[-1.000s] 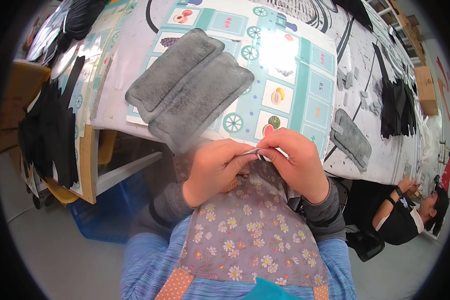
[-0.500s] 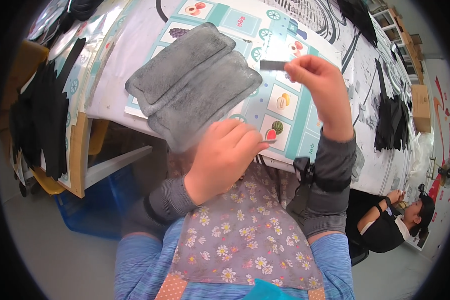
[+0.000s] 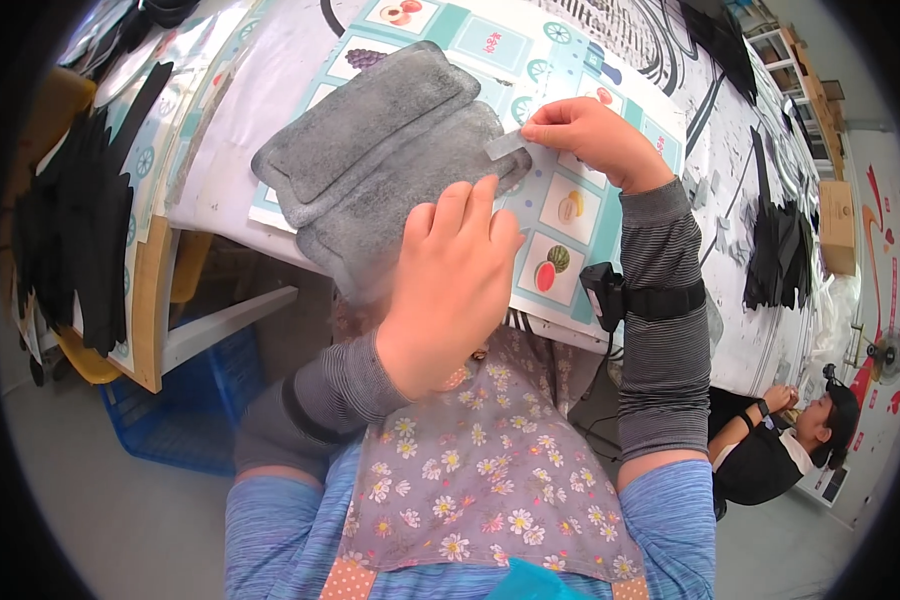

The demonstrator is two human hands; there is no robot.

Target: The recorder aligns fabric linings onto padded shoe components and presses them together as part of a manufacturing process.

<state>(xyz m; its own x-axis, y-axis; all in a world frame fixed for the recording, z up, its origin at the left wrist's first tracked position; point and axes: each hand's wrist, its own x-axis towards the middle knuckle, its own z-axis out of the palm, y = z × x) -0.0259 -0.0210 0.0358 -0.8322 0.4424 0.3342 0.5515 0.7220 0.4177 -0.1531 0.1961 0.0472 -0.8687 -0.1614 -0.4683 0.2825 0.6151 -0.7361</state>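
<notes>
A gray plush pad [image 3: 365,125] lies on a fruit-printed board [image 3: 535,215], its near corner jutting past the table edge. Open room runs along the board right of the pad. Over the pad's right end, the right hand [image 3: 605,140] pinches a short pale-gray strip [image 3: 505,146] between thumb and forefinger. The left hand [image 3: 440,300] shows spread fingers before the pad's near side; its thumb is hidden, so any grip cannot be told.
</notes>
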